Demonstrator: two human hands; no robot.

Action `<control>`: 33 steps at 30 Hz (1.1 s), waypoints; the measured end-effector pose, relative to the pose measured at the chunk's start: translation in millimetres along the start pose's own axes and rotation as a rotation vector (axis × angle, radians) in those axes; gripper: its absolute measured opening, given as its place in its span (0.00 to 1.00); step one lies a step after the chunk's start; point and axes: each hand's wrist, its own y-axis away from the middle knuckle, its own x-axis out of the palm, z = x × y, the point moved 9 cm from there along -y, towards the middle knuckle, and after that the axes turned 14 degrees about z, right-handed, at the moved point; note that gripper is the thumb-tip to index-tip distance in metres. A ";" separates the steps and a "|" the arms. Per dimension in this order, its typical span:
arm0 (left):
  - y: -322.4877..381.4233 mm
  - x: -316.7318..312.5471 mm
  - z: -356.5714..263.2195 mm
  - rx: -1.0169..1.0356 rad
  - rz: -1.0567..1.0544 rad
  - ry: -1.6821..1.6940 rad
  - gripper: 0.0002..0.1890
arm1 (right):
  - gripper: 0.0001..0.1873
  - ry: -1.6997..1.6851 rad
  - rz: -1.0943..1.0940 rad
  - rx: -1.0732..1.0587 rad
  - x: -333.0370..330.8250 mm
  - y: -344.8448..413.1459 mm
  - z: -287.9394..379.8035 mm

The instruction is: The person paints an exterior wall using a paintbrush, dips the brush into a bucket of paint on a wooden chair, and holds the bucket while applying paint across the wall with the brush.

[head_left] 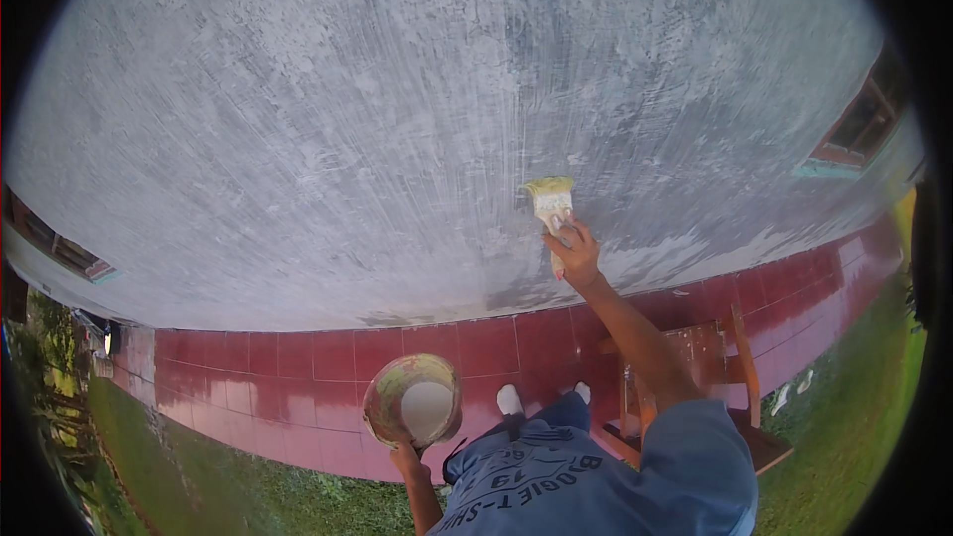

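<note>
My right hand [577,249] grips the handle of a wide flat paintbrush [553,201], its bristles up against the grey, streaky wall [357,126]. Pale residue coats the ferrule, and the bristles look yellowish. My left hand [406,455] holds a round, paint-smeared bucket [380,394] by its near rim, low on the left. Whitish paint [426,411] lies inside the bucket. Darker patches show on the wall to the right of the brush and along the wall's foot.
Red floor tiles [335,357] run along the wall, with grass [298,495] beyond their edge. A wooden chair or bench [744,387] stands close by on the right. Framed windows sit at the far left [56,242] and right [856,126]. White slippers or similar items [782,398] lie on the grass.
</note>
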 end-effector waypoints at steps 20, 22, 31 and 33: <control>26.3 -20.1 -13.9 -0.009 -0.032 -0.011 0.13 | 0.14 -1.386 -1.239 1.732 136.5 98.1 11.8; 23.5 -21.2 -14.4 0.042 -0.016 -0.076 0.12 | 0.14 -1.527 -1.147 1.510 86.1 45.2 19.8; 27.7 5.5 -35.4 -0.021 -0.012 -0.064 0.11 | 0.09 -1.551 -1.135 0.695 -52.1 -56.8 14.0; 30.0 3.0 -38.5 -0.010 -0.012 -0.085 0.11 | 0.09 -1.506 -1.128 0.769 -16.2 -34.2 7.9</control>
